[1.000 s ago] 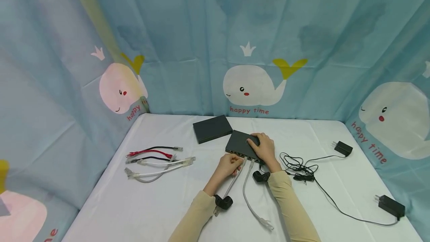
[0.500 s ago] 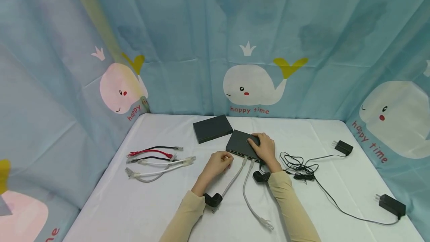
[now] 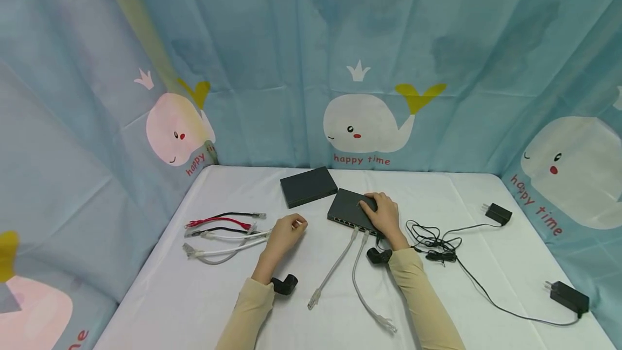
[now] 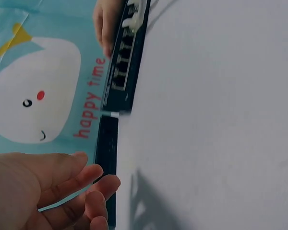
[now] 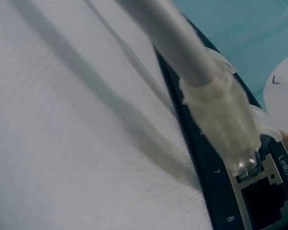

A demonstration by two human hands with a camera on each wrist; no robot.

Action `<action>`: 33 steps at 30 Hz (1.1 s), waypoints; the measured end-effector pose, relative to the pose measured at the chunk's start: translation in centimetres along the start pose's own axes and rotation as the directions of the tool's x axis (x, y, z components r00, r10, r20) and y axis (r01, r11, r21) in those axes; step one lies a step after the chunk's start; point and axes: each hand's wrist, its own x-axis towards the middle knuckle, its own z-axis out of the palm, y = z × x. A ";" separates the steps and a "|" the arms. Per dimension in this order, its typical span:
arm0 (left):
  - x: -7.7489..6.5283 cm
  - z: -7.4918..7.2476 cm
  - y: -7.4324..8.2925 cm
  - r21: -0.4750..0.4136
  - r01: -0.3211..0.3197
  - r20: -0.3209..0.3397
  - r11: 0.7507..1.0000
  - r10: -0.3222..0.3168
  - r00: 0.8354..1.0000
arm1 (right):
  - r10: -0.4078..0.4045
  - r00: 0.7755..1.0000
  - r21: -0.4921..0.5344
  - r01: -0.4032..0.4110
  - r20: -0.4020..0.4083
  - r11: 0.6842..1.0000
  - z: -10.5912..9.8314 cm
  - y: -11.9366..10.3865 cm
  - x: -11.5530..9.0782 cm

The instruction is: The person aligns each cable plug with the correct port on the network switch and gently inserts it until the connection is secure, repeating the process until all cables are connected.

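Observation:
My right hand (image 3: 385,216) holds a black network switch (image 3: 347,205) by its right end, the thumb lying on top. Two grey network cables are plugged into its front row of ports: one cable (image 3: 334,270) trails toward the front left, the other cable (image 3: 357,285) toward the front right. Up close in the right wrist view, a clear plug (image 5: 223,117) sits in a port beside an unfilled one marked 8. Left of the switch, my left hand (image 3: 284,235) is in the air with loosely bent fingers and nothing in them, near the ends of the white cables (image 3: 233,249).
A second black box (image 3: 308,187) lies behind, its corner close to the switch. Red, black and white short cables (image 3: 218,222) lie at the left. On the right are a tangled black cord (image 3: 432,239) and two power adapters (image 3: 498,214). A whale-print curtain surrounds the white table.
My left hand has let go of the left grey cable's plug and moved left, toward the short cables. The right hand has stayed on the switch.

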 end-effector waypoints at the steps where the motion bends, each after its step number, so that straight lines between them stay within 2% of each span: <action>1: 0.0 -0.2 -0.3 0.005 0.006 -0.009 1.000 -0.006 1.000 | 0.001 1.000 0.001 -0.001 -0.002 1.000 0.0 0.0 0.0; 7: -0.1 -1.7 -1.8 0.042 0.032 -0.060 0.999 -0.029 0.998 | 0.013 1.000 0.000 -0.013 0.009 1.000 0.4 0.0 -0.1; 11: -0.2 -2.5 -2.7 0.111 0.054 -0.105 0.992 -0.042 0.994 | 0.019 1.000 -0.001 -0.019 0.015 1.000 0.5 0.0 -0.1; 16: -0.4 -3.3 -3.9 0.259 0.019 -0.177 0.966 0.029 0.984 | 0.013 1.000 0.000 -0.013 0.007 1.000 0.5 0.1 0.0; 19: -0.6 -3.6 -4.3 0.306 -0.010 -0.200 0.952 0.075 0.977 | 0.003 1.000 0.002 -0.003 -0.002 1.000 0.6 0.1 0.0; 23: -0.9 -4.0 -4.5 0.318 -0.012 -0.186 0.948 0.075 0.980 | -0.005 1.000 0.007 0.005 -0.010 1.000 0.6 0.1 0.0; 33: -1.3 -4.8 -3.9 0.369 -0.046 -0.047 0.928 0.068 0.997 | 0.004 1.000 0.010 -0.004 -0.009 1.000 0.6 0.4 -0.1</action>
